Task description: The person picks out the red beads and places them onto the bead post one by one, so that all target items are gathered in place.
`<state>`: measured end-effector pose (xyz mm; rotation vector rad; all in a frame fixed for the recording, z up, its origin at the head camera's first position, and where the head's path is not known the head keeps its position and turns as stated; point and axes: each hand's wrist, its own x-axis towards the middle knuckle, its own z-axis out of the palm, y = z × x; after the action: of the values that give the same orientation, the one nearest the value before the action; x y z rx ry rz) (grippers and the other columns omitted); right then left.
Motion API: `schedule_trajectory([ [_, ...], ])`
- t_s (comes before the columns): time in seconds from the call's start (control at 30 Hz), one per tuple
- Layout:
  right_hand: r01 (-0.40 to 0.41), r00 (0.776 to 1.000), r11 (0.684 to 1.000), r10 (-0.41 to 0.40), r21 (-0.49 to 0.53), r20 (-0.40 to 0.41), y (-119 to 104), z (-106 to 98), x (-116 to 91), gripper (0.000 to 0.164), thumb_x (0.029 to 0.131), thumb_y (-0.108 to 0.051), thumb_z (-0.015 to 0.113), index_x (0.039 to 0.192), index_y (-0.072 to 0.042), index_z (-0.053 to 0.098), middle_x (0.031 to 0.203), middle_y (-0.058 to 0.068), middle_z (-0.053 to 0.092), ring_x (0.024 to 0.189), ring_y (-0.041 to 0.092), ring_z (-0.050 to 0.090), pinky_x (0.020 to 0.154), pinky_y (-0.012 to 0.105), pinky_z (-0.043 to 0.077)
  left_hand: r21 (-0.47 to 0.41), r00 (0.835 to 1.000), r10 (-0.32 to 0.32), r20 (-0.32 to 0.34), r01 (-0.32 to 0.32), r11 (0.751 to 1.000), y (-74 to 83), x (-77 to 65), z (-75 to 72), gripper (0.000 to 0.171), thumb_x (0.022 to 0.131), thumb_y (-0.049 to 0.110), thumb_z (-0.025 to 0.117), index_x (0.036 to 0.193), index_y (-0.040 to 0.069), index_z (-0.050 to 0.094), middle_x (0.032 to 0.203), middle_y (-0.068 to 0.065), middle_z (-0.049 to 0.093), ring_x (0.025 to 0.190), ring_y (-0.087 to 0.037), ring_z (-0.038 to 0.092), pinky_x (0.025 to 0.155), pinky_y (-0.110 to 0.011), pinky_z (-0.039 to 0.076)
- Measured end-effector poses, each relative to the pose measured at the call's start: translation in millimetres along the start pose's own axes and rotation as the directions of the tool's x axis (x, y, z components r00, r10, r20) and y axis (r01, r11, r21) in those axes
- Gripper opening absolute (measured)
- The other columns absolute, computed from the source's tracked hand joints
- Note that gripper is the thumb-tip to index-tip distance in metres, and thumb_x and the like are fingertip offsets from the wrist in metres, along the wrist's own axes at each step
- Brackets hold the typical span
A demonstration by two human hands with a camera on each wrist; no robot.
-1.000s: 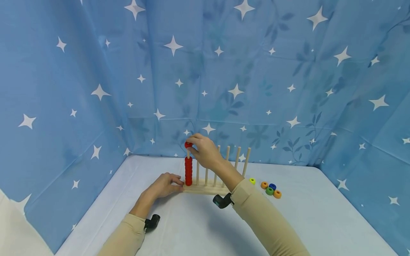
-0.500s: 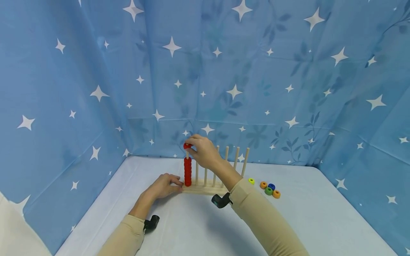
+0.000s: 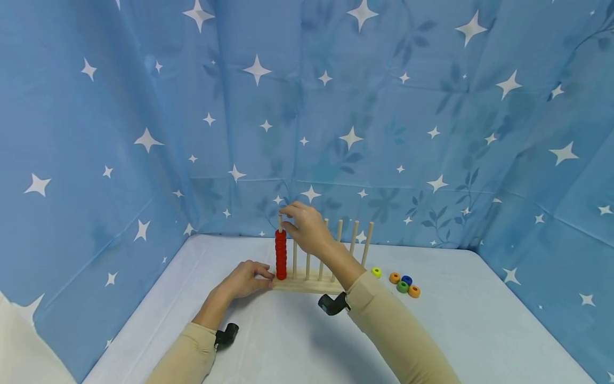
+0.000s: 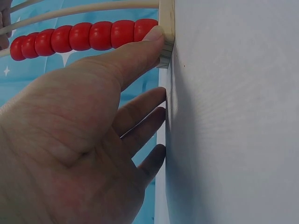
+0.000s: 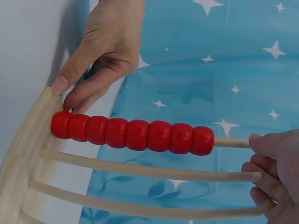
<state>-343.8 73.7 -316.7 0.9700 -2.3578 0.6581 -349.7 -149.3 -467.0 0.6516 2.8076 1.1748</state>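
Note:
A wooden peg rack [image 3: 309, 286] stands upright on the table, a row of pegs rising from its base. Several red beads [image 3: 281, 256] are stacked on its leftmost peg, and bare wood shows above them. My left hand [image 3: 243, 279] holds the left end of the base between thumb and fingers; in the left wrist view the thumb presses on the wood beside the lowest bead. Around the top of the same peg are the thumb and fingers of my right hand [image 3: 307, 228], with no bead between them. In the right wrist view its thumb covers the peg tip.
Loose beads lie on the white table [image 3: 479, 320] right of the rack: a yellow bead [image 3: 376, 272], a blue bead [image 3: 407, 280], a green bead [image 3: 402, 287] and orange ones [image 3: 414, 291]. A blue star-patterned curtain [image 3: 336, 106] stands behind and at both sides.
The red bead that my right fingers pinched at the peg top has been let go and has dropped onto the stack. My left hand has stayed at the base.

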Motion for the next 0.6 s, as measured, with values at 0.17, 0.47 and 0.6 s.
schedule_trajectory([
  [0.17, 0.113, 0.977, 0.993, -0.106, 0.025, -0.186, 5, -6, -10, 0.025, 0.094, -0.002, 0.075, 0.119, -0.001, 0.074, 0.118, 0.014, 0.072, 0.105, 0.028, 0.072, 0.087, 0.039, 0.06, -0.006, 1.0, -0.006, -0.005, 0.006, 1.0, 0.9, -1.3, -0.5, 0.019, 0.088, 0.02, 0.084, 0.105, 0.013, 0.085, 0.135, -0.018, 0.07, 0.135, -0.042, 0.058, 0.113, -0.06, 0.043],
  [0.47, 0.148, 0.897, 0.988, -0.114, 0.046, -0.427, 22, -32, -47, 0.024, 0.094, -0.001, 0.074, 0.118, 0.002, 0.074, 0.121, 0.017, 0.069, 0.114, 0.032, 0.068, 0.094, 0.044, 0.059, 0.013, 1.0, -0.005, -0.001, 0.005, 1.0, -2.8, -1.5, -2.5, 0.019, 0.088, 0.023, 0.084, 0.106, 0.016, 0.085, 0.134, -0.016, 0.07, 0.134, -0.039, 0.059, 0.114, -0.058, 0.044],
  [0.6, 0.063, 0.872, 0.996, -0.027, 0.057, -0.488, 38, -43, -70, 0.024, 0.094, -0.002, 0.075, 0.118, 0.001, 0.074, 0.121, 0.017, 0.069, 0.115, 0.032, 0.068, 0.095, 0.044, 0.057, 0.008, 1.0, 0.009, 0.024, -0.01, 1.0, -4.4, -2.1, -7.0, 0.029, 0.091, 0.026, 0.081, 0.116, 0.011, 0.081, 0.134, -0.015, 0.07, 0.135, -0.038, 0.059, 0.113, -0.056, 0.045],
])
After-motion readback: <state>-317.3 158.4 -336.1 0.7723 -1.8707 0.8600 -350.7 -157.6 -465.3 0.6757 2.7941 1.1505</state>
